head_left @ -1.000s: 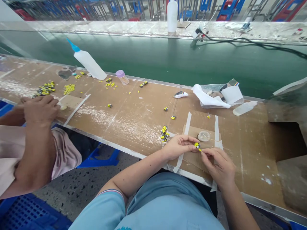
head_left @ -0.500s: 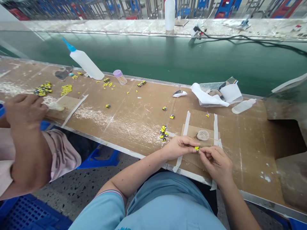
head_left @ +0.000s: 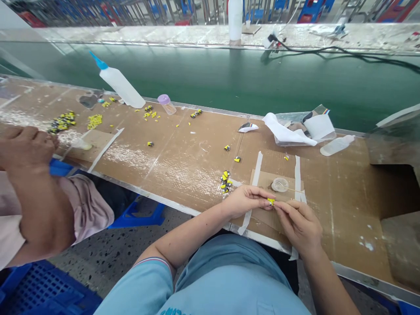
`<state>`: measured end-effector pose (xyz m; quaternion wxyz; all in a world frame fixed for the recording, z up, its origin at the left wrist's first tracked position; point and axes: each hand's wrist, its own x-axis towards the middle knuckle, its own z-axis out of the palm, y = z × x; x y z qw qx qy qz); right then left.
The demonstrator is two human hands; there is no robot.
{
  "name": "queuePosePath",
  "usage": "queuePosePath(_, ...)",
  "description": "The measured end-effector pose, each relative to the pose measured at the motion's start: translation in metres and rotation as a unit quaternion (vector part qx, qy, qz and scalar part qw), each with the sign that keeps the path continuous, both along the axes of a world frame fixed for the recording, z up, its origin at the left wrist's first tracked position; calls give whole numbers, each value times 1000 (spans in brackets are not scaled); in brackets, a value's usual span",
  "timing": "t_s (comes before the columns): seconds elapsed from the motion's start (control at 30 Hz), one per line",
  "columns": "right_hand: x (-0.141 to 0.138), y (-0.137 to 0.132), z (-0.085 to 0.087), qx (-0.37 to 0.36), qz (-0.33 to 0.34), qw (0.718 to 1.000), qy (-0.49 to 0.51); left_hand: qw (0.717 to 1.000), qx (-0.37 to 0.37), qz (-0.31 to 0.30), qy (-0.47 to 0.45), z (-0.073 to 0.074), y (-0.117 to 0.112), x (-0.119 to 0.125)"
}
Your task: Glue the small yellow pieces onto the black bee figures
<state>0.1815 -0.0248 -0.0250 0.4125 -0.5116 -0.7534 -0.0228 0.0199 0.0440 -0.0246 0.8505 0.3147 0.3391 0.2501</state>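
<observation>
Far left of the person's hands, a co-worker's hand (head_left: 28, 146) rests curled at the bench edge, cut off by the frame, and whatever it holds is hidden. Beyond it lie 2 loose heaps of yellow pieces (head_left: 94, 121), too jumbled to count. Further right and beyond the hands stand 1 white glue bottle with a blue nozzle (head_left: 121, 85) and 1 purple-capped jar (head_left: 167, 104). Just left of the person's left hand (head_left: 247, 201) sits a small pile of yellow-and-black parts (head_left: 225, 182), about 7, though they overlap. That hand's thumb and fingers pinch a small yellow-and-black part (head_left: 271, 201) against the right hand (head_left: 298, 225), held narrow; fingertips hide most of the part. Beyond the hands, 1 clear round dish (head_left: 280, 184) sits on taped cardboard (head_left: 264, 180). Further right lies 1 white squeeze bottle (head_left: 337, 145).
</observation>
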Motion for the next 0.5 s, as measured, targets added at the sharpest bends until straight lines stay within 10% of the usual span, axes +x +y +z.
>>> queuePosePath(0.5, -7, -4, 0, 32, -16, 999, -19, 999, 0, 19, 27, 2, -1, 1)
